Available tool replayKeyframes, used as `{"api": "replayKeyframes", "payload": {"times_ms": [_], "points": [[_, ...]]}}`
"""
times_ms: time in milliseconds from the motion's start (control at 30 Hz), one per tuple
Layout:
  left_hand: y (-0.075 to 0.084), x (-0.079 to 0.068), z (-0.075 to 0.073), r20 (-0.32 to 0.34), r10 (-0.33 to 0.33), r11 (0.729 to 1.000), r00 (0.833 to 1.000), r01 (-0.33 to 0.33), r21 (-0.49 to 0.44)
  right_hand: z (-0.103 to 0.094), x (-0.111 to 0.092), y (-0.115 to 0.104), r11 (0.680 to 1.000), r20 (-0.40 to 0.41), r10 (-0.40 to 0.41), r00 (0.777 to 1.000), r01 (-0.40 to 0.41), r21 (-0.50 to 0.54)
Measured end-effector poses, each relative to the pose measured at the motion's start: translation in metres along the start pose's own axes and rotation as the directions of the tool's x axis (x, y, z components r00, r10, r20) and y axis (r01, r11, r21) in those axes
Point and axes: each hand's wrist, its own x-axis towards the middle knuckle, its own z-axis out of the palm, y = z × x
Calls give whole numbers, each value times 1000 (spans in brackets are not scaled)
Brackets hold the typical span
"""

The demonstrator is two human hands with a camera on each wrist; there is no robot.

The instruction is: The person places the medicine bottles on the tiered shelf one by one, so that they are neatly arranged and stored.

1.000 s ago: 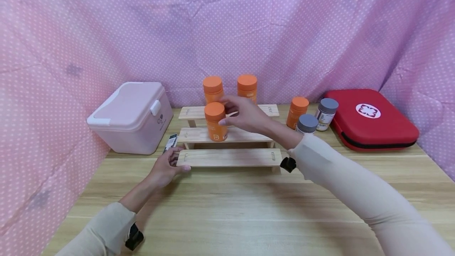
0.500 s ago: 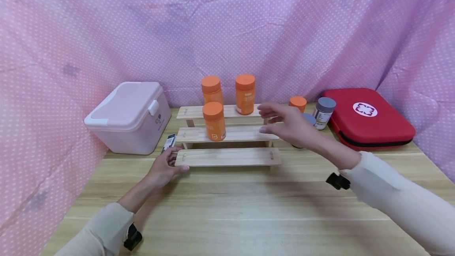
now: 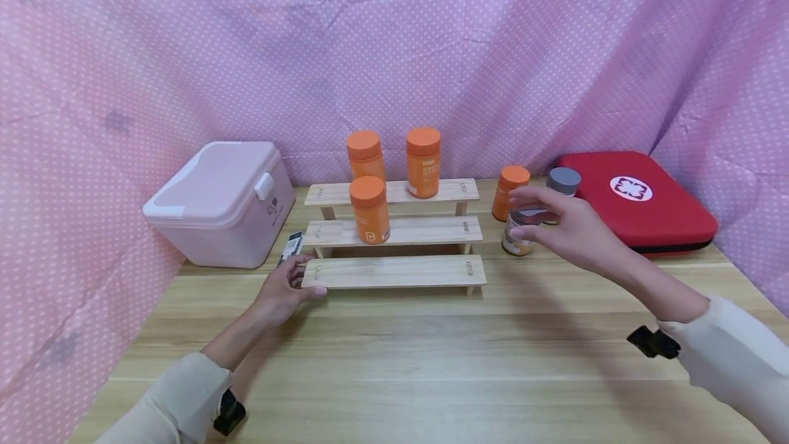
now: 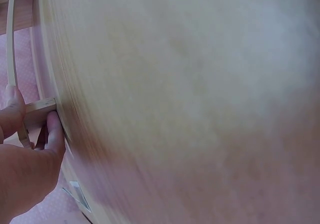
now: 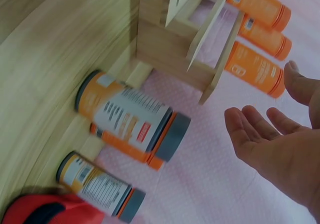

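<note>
A three-step wooden display rack (image 3: 394,271) stands on the table. My left hand (image 3: 280,293) grips the left end of its lowest step; in the left wrist view, thumb and fingers sit around that wooden end (image 4: 40,111). Two orange jars (image 3: 423,164) stand on the top step, and another orange jar (image 3: 370,214) is on the middle one. To the right of the rack, my right hand (image 3: 570,231) hovers at a grey-lidded jar (image 3: 516,244), partly covering it. In the right wrist view its fingers are parted, apart from that jar (image 5: 132,116), and hold nothing.
Behind the right hand stand an orange jar (image 3: 502,201) and a second grey-lidded jar (image 3: 564,180). A red zip case (image 3: 672,204) lies at the far right. A pink lidded box (image 3: 228,204) sits at the left, with a small printed item (image 3: 292,247) beside it.
My right hand has let go of the orange jar on the middle step and moved right to the grey-lidded jar. The left hand has kept its hold on the rack.
</note>
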Motion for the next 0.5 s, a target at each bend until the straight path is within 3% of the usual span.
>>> {"api": "replayKeyframes", "payload": {"times_ms": [333,500], "points": [[0,-1,0,-1,17,1000,1000,-17,-3,-19,-2,24,990,-118,74,990,-87,-109],[-2,-1,-1,0,29,1000,1000,-29,8,-22,4,41,987,-80,106,991,-115,-109]]}}
